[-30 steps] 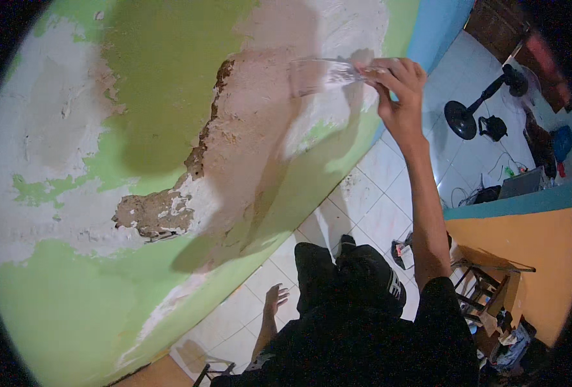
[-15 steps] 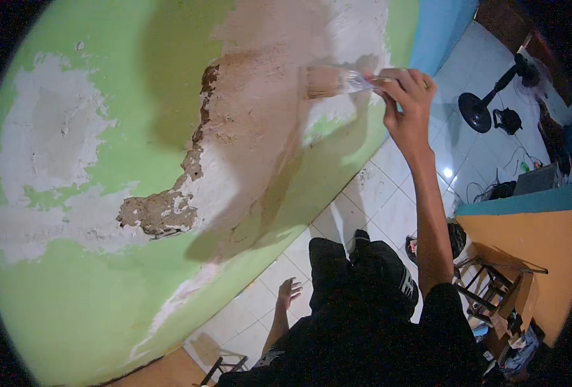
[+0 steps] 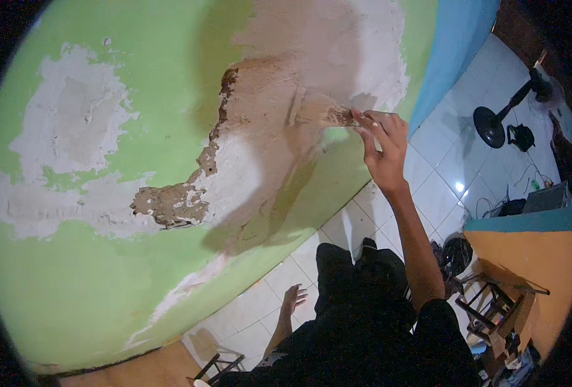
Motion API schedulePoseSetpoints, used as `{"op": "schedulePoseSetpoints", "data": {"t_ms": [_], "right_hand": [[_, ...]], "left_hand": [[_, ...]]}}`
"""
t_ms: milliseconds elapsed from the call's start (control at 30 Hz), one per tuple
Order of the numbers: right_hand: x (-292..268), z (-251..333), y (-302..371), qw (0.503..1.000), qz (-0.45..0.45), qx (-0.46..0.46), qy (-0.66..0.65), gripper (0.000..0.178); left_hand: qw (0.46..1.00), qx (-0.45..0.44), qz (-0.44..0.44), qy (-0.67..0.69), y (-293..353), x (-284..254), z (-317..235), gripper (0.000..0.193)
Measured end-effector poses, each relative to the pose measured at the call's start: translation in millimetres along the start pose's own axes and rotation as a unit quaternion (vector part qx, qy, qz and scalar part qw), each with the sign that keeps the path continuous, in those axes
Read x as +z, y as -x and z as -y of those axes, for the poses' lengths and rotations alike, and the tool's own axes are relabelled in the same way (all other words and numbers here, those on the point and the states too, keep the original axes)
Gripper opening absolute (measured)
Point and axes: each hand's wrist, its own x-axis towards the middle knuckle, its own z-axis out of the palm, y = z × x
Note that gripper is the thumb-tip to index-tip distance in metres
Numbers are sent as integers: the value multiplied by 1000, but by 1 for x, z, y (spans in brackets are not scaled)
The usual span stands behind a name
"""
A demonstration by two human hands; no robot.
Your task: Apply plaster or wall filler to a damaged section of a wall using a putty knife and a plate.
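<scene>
My right hand (image 3: 388,145) grips a putty knife (image 3: 328,113) by its narrow end, fingers wrapped round it. The knife's wide, flat blade lies against the wall (image 3: 105,277), and a ridge of wet-looking filler (image 3: 295,106) stands along its edge. Around the blade spreads a pinkish-beige smoothed patch (image 3: 312,39) on the green paint. To its left runs a rough brown broken strip (image 3: 173,205) where the plaster has come away. My left hand (image 3: 294,297) hangs low by my side, fingers apart and holding nothing.
White floor tiles (image 3: 350,226) meet the wall's base. A black stand fan (image 3: 490,126) is at the far right, with cables and a dark box (image 3: 547,197) nearer. An orange partition (image 3: 524,245) and a dark-legged stool (image 3: 486,303) stand right of me; another stool (image 3: 218,366) is lower left.
My right hand and the putty knife have moved left and down across the smoothed patch, and a ridge of filler now shows at the blade. The view has shifted slightly; my left hand still hangs.
</scene>
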Motion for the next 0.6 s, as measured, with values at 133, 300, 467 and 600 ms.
{"op": "schedulePoseSetpoints", "data": {"t_ms": [133, 300, 467, 600], "right_hand": [[-5, 27, -34, 995, -11, -97, 10, 44], [-7, 4, -45, 992, 8, -115, 49, 39], [-6, -8, -8, 999, -26, -13, 37, 31], [-6, 26, -34, 996, -71, -52, -16, 37]], "left_hand": [[999, 19, 31, 5, 7, -3, 15, 40], [1000, -9, 22, 11, 6, 7, 16, 38], [999, -3, 13, 37, -3, 13, 16, 39], [1000, 10, 26, 10, 2, 12, 15, 41]]}}
